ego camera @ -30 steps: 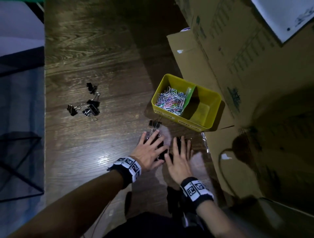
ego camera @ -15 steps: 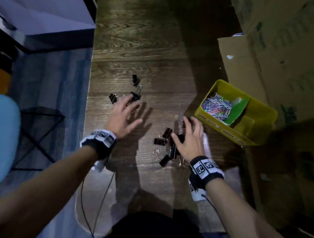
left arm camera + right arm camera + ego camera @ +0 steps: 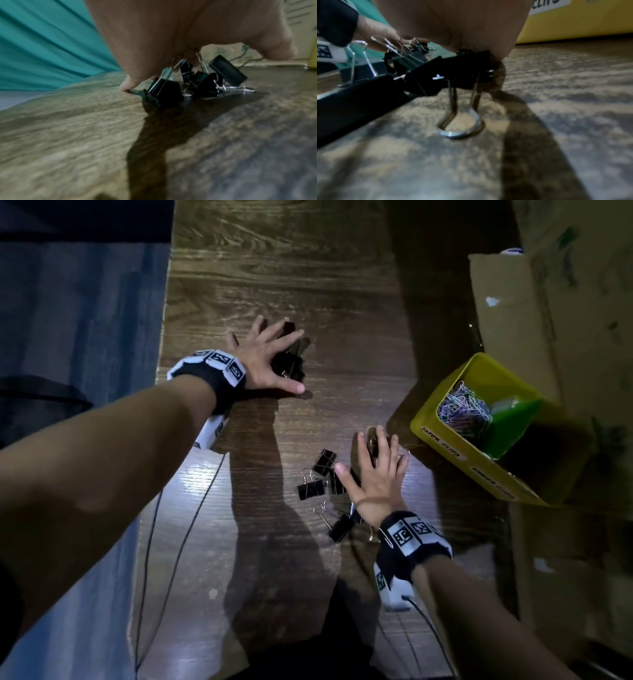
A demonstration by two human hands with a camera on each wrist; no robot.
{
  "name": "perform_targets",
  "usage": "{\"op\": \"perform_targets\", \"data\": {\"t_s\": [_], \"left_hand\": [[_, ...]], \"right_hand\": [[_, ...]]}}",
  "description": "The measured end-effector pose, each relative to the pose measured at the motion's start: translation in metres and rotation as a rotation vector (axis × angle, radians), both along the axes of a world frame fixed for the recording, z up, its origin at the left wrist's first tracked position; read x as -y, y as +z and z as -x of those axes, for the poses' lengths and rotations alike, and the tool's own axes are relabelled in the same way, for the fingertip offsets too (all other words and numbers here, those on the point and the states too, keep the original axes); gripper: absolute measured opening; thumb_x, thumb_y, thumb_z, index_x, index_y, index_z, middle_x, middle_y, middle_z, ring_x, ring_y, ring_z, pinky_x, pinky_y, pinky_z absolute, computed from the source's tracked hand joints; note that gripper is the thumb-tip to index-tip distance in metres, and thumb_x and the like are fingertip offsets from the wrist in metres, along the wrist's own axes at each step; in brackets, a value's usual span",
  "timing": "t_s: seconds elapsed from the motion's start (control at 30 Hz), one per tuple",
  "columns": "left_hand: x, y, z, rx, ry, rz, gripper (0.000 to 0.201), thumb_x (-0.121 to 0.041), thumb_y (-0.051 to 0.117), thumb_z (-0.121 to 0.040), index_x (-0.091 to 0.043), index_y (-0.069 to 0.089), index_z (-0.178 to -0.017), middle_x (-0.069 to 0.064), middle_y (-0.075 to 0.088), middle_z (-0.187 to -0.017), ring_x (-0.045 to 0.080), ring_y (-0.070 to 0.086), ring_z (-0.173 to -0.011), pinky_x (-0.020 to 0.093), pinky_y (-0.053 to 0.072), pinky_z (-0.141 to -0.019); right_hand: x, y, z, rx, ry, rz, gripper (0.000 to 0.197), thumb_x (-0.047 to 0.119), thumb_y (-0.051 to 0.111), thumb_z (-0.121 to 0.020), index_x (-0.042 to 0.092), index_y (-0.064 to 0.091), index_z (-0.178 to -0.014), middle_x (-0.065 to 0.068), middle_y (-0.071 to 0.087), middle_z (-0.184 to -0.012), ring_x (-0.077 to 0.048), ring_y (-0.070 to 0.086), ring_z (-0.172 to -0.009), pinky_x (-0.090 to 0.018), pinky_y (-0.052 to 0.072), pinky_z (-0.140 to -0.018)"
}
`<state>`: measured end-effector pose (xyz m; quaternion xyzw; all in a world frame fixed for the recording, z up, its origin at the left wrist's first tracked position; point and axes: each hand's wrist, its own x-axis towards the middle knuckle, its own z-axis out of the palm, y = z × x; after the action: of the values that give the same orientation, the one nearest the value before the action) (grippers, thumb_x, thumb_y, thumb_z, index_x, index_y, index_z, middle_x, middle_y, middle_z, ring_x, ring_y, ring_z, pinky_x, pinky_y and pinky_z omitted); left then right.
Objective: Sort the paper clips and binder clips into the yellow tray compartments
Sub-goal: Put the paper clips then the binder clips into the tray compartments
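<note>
Two hands are working over a dark wooden table [image 3: 342,285], each spread across its own heap of black binder clips. The left hand [image 3: 267,361] is lying with fingers splayed over the far heap [image 3: 289,364]; from the left wrist view its fingertips [image 3: 126,86] are touching the wood beside the clips [image 3: 197,81], curling round nothing. The right hand [image 3: 376,477] is resting flat, fingers straight, on the near heap [image 3: 325,474], just beside the yellow tray [image 3: 442,436]. From the right wrist view the palm [image 3: 453,20] is pressing down on one clip [image 3: 462,73] whose wire handle is standing on the table.

White labels are running along the tray's near wall: one is reading "PAPER CLIPS" [image 3: 440,441], the other [image 3: 493,482] is too blurred to read. Coloured paper clips [image 3: 462,409] are filling the far-left compartment, behind a green divider [image 3: 513,419]; the other compartment is sitting in shadow.

Brown cardboard boxes [image 3: 565,302] are crowding the table's right side against the tray. The left edge [image 3: 164,337] is dropping to blue floor, close to the left wrist. Bare wood is lying open between the two heaps and toward the far end.
</note>
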<state>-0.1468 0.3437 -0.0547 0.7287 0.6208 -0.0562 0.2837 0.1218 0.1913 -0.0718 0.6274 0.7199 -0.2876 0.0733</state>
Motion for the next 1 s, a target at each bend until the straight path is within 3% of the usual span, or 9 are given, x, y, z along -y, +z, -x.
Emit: {"op": "perform_targets", "data": {"t_s": [0.27,0.37,0.47,0.53,0.63,0.73,0.8,0.9,1.0], "left_hand": [[0.046,-0.002,-0.043,0.076,-0.357,-0.010,0.071,-0.073,0.045,-0.077,-0.049,0.021,-0.139,-0.012,-0.005,-0.157,0.014,-0.012,-0.143,0.059,-0.012,-0.111],[0.078,0.000,-0.062,0.113,-0.410,0.003,0.068,-0.067,0.044,-0.081,-0.046,0.020,-0.141,-0.014,-0.008,-0.156,0.011,-0.016,-0.141,0.055,-0.014,-0.112],[0.110,0.017,-0.077,0.129,-0.342,0.075,0.068,-0.062,0.044,-0.085,-0.044,0.014,-0.144,-0.021,-0.015,-0.150,0.003,-0.027,-0.129,0.045,-0.022,-0.103],[0.132,0.021,-0.086,0.151,-0.268,0.109,0.068,-0.059,0.045,-0.087,-0.043,0.013,-0.144,-0.025,-0.016,-0.145,-0.002,-0.028,-0.123,0.038,-0.021,-0.100],[0.160,0.011,-0.097,0.205,-0.226,0.057,0.069,-0.063,0.040,-0.087,-0.040,0.013,-0.145,-0.015,-0.012,-0.154,0.003,-0.024,-0.133,0.044,-0.016,-0.113],[0.185,0.008,-0.113,0.225,-0.158,0.046,0.069,-0.062,0.037,-0.087,-0.035,0.015,-0.147,-0.007,-0.005,-0.156,0.007,-0.014,-0.138,0.049,-0.006,-0.117],[0.199,0.016,-0.125,0.221,-0.109,0.068,0.067,-0.058,0.036,-0.089,-0.033,0.013,-0.147,-0.011,-0.009,-0.153,0.006,-0.014,-0.134,0.046,-0.011,-0.114],[0.214,0.022,-0.135,0.172,-0.063,0.135,0.065,-0.056,0.033,-0.091,-0.034,0.010,-0.147,-0.012,-0.010,-0.153,0.004,-0.014,-0.128,0.031,-0.012,-0.106],[0.220,0.020,-0.139,0.216,-0.102,0.121,0.072,-0.068,0.021,-0.082,-0.035,0.017,-0.146,-0.006,0.001,-0.157,0.008,0.000,-0.141,0.034,-0.009,-0.114]], "right_hand": [[-0.002,0.003,0.000,-0.009,0.004,0.025,0.085,0.076,0.005,-0.077,0.032,-0.007,-0.148,0.005,-0.029,-0.153,-0.021,-0.034,-0.137,-0.048,-0.021,-0.110],[-0.002,0.006,-0.001,-0.021,0.018,0.049,0.079,0.073,0.013,-0.086,0.029,-0.009,-0.148,0.005,-0.032,-0.152,-0.021,-0.037,-0.136,-0.047,-0.024,-0.108],[0.002,0.011,-0.008,-0.041,0.061,0.085,0.076,0.067,0.013,-0.090,0.024,-0.010,-0.148,0.009,-0.037,-0.147,-0.020,-0.039,-0.134,-0.048,-0.023,-0.110],[0.009,0.013,-0.014,-0.049,0.086,0.105,0.075,0.065,0.012,-0.091,0.021,-0.008,-0.149,0.008,-0.035,-0.149,-0.019,-0.038,-0.135,-0.049,-0.021,-0.112],[0.025,0.015,-0.025,-0.079,0.115,0.093,0.079,0.066,0.010,-0.089,0.018,-0.005,-0.149,0.007,-0.027,-0.154,-0.016,-0.033,-0.137,-0.047,-0.019,-0.113],[0.040,0.017,-0.034,-0.177,0.095,0.070,0.092,0.072,0.002,-0.078,0.015,0.001,-0.150,0.008,-0.018,-0.156,-0.012,-0.027,-0.140,-0.044,-0.018,-0.114],[0.050,0.016,-0.040,-0.226,0.069,0.044,0.085,0.068,0.010,-0.083,0.015,0.006,-0.150,0.010,-0.012,-0.157,-0.010,-0.022,-0.141,-0.041,-0.018,-0.114],[0.062,0.017,-0.048,-0.265,0.038,0.018,0.068,0.054,0.028,-0.096,0.016,0.013,-0.150,0.012,-0.005,-0.158,-0.005,-0.017,-0.141,-0.040,-0.015,-0.116],[0.065,0.019,-0.053,-0.343,-0.024,0.012,0.063,0.046,0.032,-0.097,0.017,0.013,-0.150,0.013,0.001,-0.157,-0.009,-0.003,-0.145,-0.037,-0.008,-0.118]]}}
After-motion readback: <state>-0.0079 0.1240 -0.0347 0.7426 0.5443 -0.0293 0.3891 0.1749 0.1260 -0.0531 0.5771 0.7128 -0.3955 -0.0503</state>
